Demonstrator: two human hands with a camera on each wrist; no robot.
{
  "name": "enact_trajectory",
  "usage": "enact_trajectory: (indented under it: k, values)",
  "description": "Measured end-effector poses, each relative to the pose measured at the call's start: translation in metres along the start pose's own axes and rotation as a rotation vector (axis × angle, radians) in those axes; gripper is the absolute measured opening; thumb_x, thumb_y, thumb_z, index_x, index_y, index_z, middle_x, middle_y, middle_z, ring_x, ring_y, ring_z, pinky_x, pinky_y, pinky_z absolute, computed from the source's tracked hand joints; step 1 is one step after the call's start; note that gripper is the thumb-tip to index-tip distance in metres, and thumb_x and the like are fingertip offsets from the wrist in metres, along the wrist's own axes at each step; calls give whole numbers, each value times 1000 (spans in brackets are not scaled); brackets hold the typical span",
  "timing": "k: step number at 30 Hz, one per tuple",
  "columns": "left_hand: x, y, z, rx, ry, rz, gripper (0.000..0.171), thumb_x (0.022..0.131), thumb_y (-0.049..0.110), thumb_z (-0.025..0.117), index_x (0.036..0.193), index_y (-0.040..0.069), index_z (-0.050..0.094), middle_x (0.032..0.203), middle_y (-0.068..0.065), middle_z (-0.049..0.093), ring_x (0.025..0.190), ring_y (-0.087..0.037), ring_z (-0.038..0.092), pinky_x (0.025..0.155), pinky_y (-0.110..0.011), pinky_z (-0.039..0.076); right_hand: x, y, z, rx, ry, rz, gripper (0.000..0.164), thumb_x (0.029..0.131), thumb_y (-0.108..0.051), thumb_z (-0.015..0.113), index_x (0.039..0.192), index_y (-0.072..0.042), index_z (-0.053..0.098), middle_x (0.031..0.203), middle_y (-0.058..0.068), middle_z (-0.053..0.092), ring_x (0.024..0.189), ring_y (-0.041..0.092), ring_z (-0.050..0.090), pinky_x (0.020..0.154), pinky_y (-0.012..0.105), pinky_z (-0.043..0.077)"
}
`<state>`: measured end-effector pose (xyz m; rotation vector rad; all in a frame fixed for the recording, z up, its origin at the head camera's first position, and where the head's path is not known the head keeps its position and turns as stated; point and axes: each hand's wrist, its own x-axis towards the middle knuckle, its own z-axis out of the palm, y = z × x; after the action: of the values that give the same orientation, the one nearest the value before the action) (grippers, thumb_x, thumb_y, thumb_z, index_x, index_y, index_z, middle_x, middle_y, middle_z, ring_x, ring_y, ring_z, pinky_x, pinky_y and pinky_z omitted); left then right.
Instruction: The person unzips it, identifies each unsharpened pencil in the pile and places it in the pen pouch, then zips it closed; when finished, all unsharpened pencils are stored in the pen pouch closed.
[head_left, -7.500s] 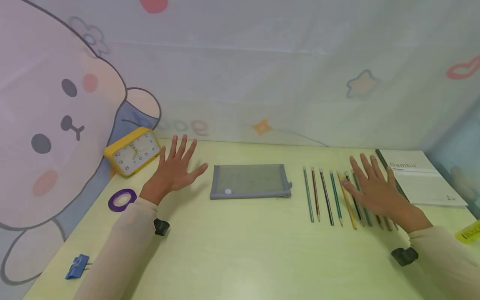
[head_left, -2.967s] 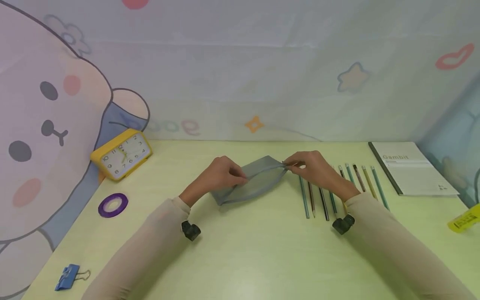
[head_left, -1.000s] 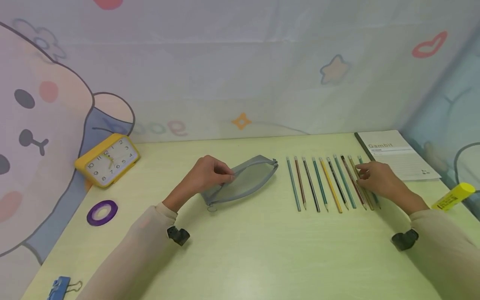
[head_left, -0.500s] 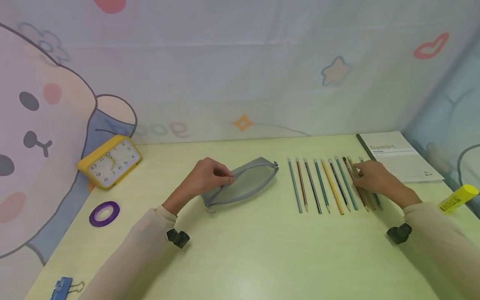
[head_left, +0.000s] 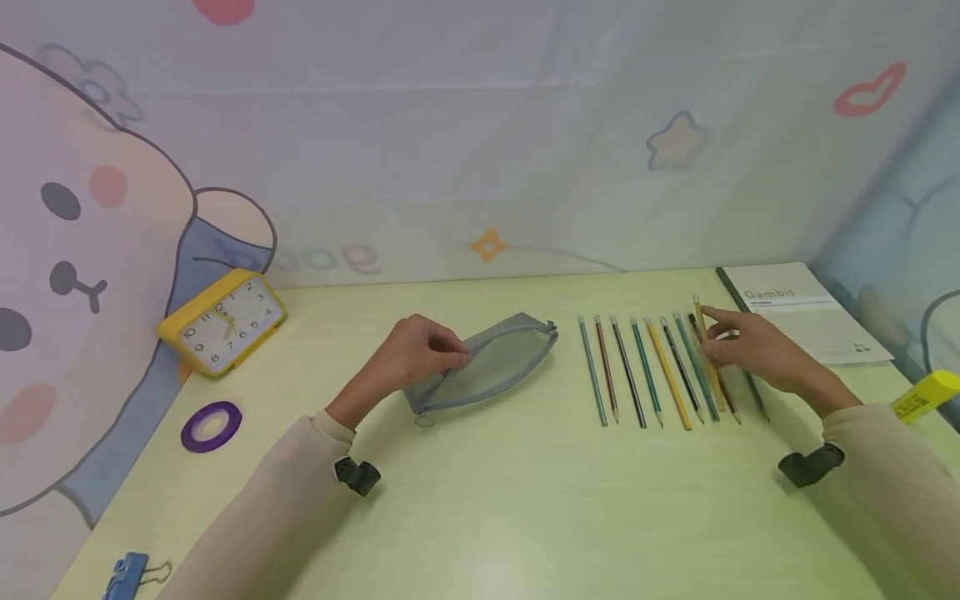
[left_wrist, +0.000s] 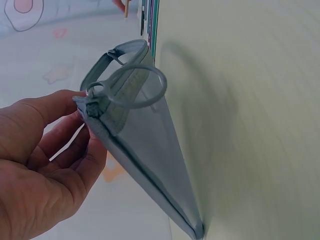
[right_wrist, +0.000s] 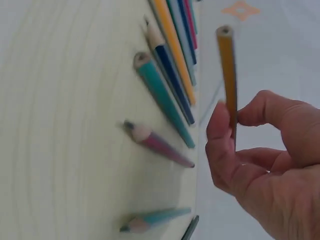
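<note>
Clip (head_left: 126, 577), blue, at the lower left of the head frame. Near centre, my left hand (head_left: 408, 354) pinches the grey pouch (left_wrist: 150, 140), long axis slanting lower left to upper right, mouth gaping. At right, my right hand (head_left: 753, 350) grips a yellow pencil (right_wrist: 228, 65), raised above the pencil row (head_left: 669, 375); its axis stands near vertical in frame, blunt end toward the bottom. Beyond, upper right: notebook (head_left: 813, 317).

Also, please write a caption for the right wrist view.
Fingers pinch one yellow pencil; other pencils lie on the table.
</note>
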<state>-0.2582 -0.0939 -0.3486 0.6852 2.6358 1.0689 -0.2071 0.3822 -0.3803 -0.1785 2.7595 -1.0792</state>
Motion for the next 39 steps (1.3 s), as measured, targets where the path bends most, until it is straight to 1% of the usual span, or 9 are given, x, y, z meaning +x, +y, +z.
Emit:
enact_trajectory:
  k: [5, 9, 12, 17, 23, 28, 31, 35, 39]
  values:
    - [4, 1, 2, -7, -3, -1, 13, 91, 25, 75, 98, 16, 82, 94, -1, 78, 73, -9, 71, 72, -29, 57, -3, -19, 1, 172, -46, -11, 71, 107, -30, 49, 164, -14, 10, 147, 25, 42, 115, 20, 63, 91, 22, 51]
    - [7, 5, 3, -13, -5, -17, 13, 90, 26, 76, 97, 18, 82, 93, 1, 79, 74, -9, 71, 75, -30, 57, -3, -43, 9, 407, -130, -60, 71, 108, -28, 49, 164, -19, 7, 156, 20, 28, 132, 15, 50, 95, 12, 45]
    - [8, 9, 3, -25, -2, -24, 14, 90, 27, 76, 98, 17, 82, 94, 0, 79, 75, -10, 72, 77, -31, 57, -3, -65, 21, 606, -203, -102, 70, 106, -17, 51, 164, -17, 12, 153, 16, 28, 123, 8, 55, 96, 14, 49]
    - [9, 14, 3, -34, 5, -34, 15, 91, 26, 76, 100, 17, 82, 98, -1, 79, 76, -10, 73, 77, -31, 58, -4, -103, 55, 824, -348, -116, 69, 103, -6, 54, 163, -12, 19, 140, 9, 38, 114, 9, 63, 96, 24, 55]
    - [11, 18, 7, -49, 10, -34, 15, 91, 25, 75, 100, 15, 81, 99, -3, 79, 76, -11, 74, 77, -32, 59, 3, -131, 97, 846, -467, -96, 74, 101, -7, 59, 163, -13, 19, 140, 14, 44, 118, 17, 62, 98, 31, 56]
    - [13, 21, 9, -73, 11, -27, 16, 91, 23, 75, 101, 12, 81, 99, -5, 79, 76, -12, 75, 79, -34, 61, 19, -146, 116, 872, -457, -37, 76, 102, -9, 57, 163, -12, 11, 156, 26, 30, 141, 33, 46, 106, 32, 52]
    - [14, 22, 11, -96, 16, -33, 16, 90, 22, 76, 100, 11, 81, 98, -6, 79, 75, -13, 76, 80, -35, 61, 32, -157, 125, 930, -414, 8, 78, 103, -5, 53, 163, -7, 3, 157, 29, 33, 144, 37, 43, 106, 32, 51]
    - [15, 24, 15, -124, 29, -48, 15, 89, 22, 77, 98, 10, 82, 96, -7, 80, 73, -14, 77, 80, -33, 60, 50, -168, 136, 930, -334, 35, 82, 102, 1, 53, 162, -3, -3, 149, 32, 45, 135, 35, 55, 102, 32, 54]
    - [16, 26, 19, -153, 35, -77, 14, 88, 22, 78, 94, 11, 82, 94, -7, 80, 72, -14, 77, 79, -32, 60, 62, -174, 142, 787, -260, 54, 85, 101, -2, 56, 160, 1, -5, 140, 31, 54, 113, 25, 70, 95, 30, 57]
